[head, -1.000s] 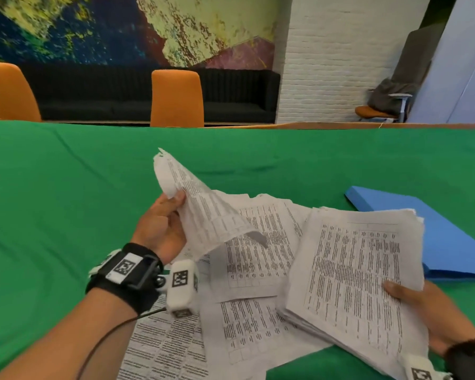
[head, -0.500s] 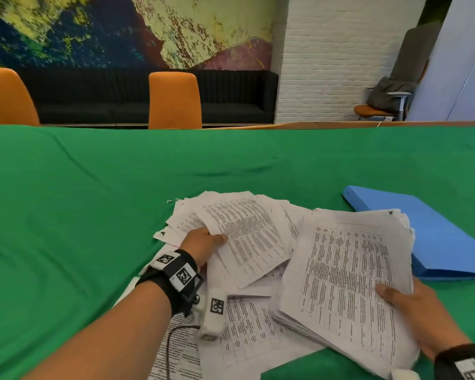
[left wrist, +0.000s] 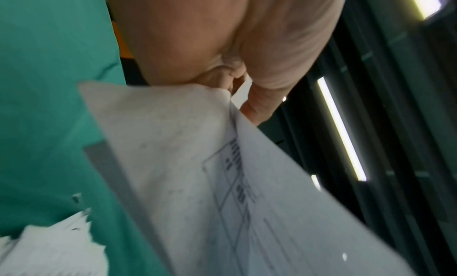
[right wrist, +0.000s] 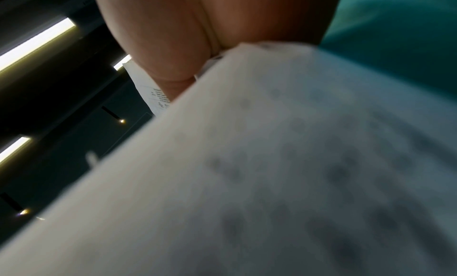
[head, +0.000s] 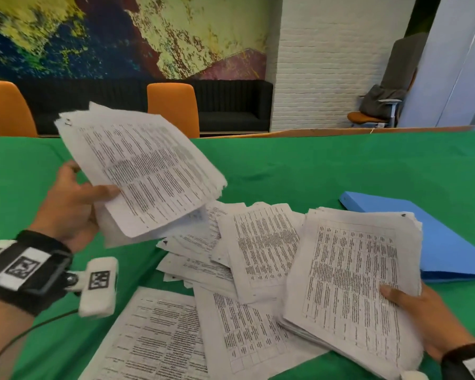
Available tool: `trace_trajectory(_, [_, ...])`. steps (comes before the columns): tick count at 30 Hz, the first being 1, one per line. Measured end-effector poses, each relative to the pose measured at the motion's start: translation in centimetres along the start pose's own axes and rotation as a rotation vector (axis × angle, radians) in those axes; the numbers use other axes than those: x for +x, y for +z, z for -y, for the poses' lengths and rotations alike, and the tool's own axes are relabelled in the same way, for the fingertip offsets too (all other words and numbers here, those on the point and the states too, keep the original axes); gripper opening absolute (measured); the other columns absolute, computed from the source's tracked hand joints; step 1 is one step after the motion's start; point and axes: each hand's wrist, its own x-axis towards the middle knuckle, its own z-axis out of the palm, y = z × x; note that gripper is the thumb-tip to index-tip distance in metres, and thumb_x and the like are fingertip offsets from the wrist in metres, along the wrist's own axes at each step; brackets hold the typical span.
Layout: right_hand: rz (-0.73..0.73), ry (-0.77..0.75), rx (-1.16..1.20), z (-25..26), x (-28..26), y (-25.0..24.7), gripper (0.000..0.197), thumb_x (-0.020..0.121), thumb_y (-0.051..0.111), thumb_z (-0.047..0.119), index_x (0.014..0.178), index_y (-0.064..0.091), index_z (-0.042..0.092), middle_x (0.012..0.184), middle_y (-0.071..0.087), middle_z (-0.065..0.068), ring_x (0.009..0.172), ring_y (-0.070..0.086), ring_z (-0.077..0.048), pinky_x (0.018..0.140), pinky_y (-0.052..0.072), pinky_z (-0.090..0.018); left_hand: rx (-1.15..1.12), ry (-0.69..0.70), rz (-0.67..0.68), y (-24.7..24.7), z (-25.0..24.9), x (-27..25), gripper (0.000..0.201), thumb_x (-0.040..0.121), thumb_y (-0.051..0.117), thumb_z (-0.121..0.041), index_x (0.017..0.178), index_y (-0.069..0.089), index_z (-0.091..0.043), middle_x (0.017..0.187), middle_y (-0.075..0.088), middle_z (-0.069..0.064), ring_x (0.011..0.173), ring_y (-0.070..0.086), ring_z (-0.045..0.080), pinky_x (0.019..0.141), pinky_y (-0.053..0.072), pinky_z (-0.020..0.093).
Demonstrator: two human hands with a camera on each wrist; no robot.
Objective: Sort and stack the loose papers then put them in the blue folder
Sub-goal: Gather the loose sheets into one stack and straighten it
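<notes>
My left hand [head: 77,204] grips a bundle of printed sheets [head: 146,171] lifted above the green table, thumb on top. In the left wrist view the same bundle [left wrist: 222,182] runs out from under the left hand [left wrist: 237,79]. My right hand [head: 422,316] holds a thick stack of papers [head: 351,286] at its near right corner, thumb on the top page; the right wrist view shows that stack [right wrist: 272,172] blurred against the right hand [right wrist: 185,51]. Several loose sheets [head: 258,248] lie fanned between the hands. The closed blue folder [head: 444,242] lies to the right, partly under the stack.
A green cloth [head: 313,165] covers the table. Two orange chairs [head: 173,108] stand behind its far edge, with a black sofa [head: 231,105] along the wall. More printed pages [head: 159,338] lie near the front edge.
My left hand has gathered a bundle of sheets from the loose pile and raised it up and to the left. The right hand still holds its stack in place.
</notes>
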Motion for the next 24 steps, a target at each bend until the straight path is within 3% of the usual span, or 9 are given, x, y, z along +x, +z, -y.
trace_trajectory(3, [0.006,-0.001,-0.008,0.0,-0.1,0.0,0.039,0.078,0.069,0.016,0.115,0.062,0.006,0.094,0.079,-0.016,0.081,0.076,-0.037,0.079,0.057,-0.047,-0.145,-0.063,0.018,0.2,0.4,-0.5,0.057,0.091,0.050,0.013,0.144,0.045,-0.006,0.132,0.067,0.013,0.115,0.069,0.034,0.087,0.059,0.056])
trace_trajectory(6, [0.010,0.007,-0.023,0.0,-0.1,0.0,0.035,0.082,0.068,0.013,0.115,0.063,0.004,0.094,0.079,-0.017,0.080,0.076,-0.037,0.079,0.057,-0.047,-0.125,-0.274,-0.016,3.7,4.7,-1.8,0.027,0.097,0.055,-0.004,0.123,0.063,-0.005,0.117,0.074,0.015,0.105,0.073,0.035,0.092,0.058,0.053])
trace_trajectory(8, [0.007,0.019,-0.040,-0.2,0.1,0.0,0.045,0.074,0.070,0.018,0.116,0.063,0.003,0.094,0.078,-0.019,0.081,0.076,-0.039,0.083,0.057,-0.050,0.081,-0.376,-0.036,6.6,9.0,-2.4,0.034,0.087,0.075,-0.027,0.114,0.065,-0.007,0.110,0.075,0.015,0.101,0.072,0.034,0.093,0.055,0.052])
trace_trajectory(10, [0.014,0.025,-0.062,-0.4,0.3,0.1,0.044,0.074,0.070,0.018,0.116,0.062,0.003,0.093,0.078,-0.020,0.081,0.075,-0.042,0.086,0.056,-0.057,0.413,-0.331,-0.006,9.6,13.0,-2.6,0.036,0.080,0.080,-0.040,0.097,0.063,-0.012,0.101,0.069,0.008,0.095,0.067,0.026,0.091,0.050,0.040])
trace_trajectory(13, [-0.012,0.002,-0.105,-0.8,0.5,0.1,0.028,0.089,0.067,0.010,0.116,0.062,0.006,0.094,0.078,-0.018,0.084,0.075,-0.042,0.090,0.054,-0.061,0.766,-0.268,0.134,13.6,16.1,-2.8,0.034,0.096,0.062,-0.033,0.122,0.064,-0.011,0.124,0.066,0.010,0.107,0.063,0.029,0.094,0.050,0.035])
trace_trajectory(15, [-0.035,-0.022,-0.131,-0.9,0.5,0.0,0.027,0.091,0.067,0.011,0.117,0.063,0.011,0.098,0.078,-0.015,0.091,0.073,-0.040,0.096,0.050,-0.064,0.846,-0.312,0.216,14.7,16.3,-2.8,0.047,0.100,0.058,-0.032,0.141,0.053,-0.009,0.145,0.055,0.010,0.129,0.054,0.030,0.109,0.042,0.032])
trace_trajectory(17, [-0.032,-0.027,-0.137,-0.8,0.5,0.0,0.024,0.090,0.068,0.013,0.114,0.065,0.015,0.098,0.078,-0.013,0.091,0.073,-0.039,0.096,0.050,-0.064,0.846,-0.366,0.252,14.8,16.6,-2.4,0.057,0.099,0.058,-0.034,0.149,0.044,-0.009,0.151,0.049,0.008,0.137,0.048,0.030,0.115,0.037,0.035])
trace_trajectory(22, [-0.031,-0.024,-0.118,-0.8,0.6,-0.2,0.018,0.093,0.065,0.010,0.111,0.064,0.009,0.085,0.079,-0.012,0.072,0.076,-0.032,0.072,0.058,-0.046,0.646,-0.369,0.213,14.1,17.1,-2.7,0.033,0.097,0.063,-0.026,0.127,0.066,-0.013,0.123,0.071,0.005,0.107,0.068,0.028,0.101,0.053,0.046])
trace_trajectory(24, [-0.024,-0.022,-0.112,-0.7,0.5,-0.1,0.021,0.093,0.064,0.010,0.113,0.063,0.009,0.086,0.079,-0.015,0.074,0.076,-0.036,0.073,0.059,-0.048,0.673,-0.364,0.217,14.3,17.2,-3.1,0.029,0.094,0.064,-0.029,0.120,0.068,-0.017,0.116,0.073,0.002,0.103,0.070,0.027,0.098,0.055,0.045])
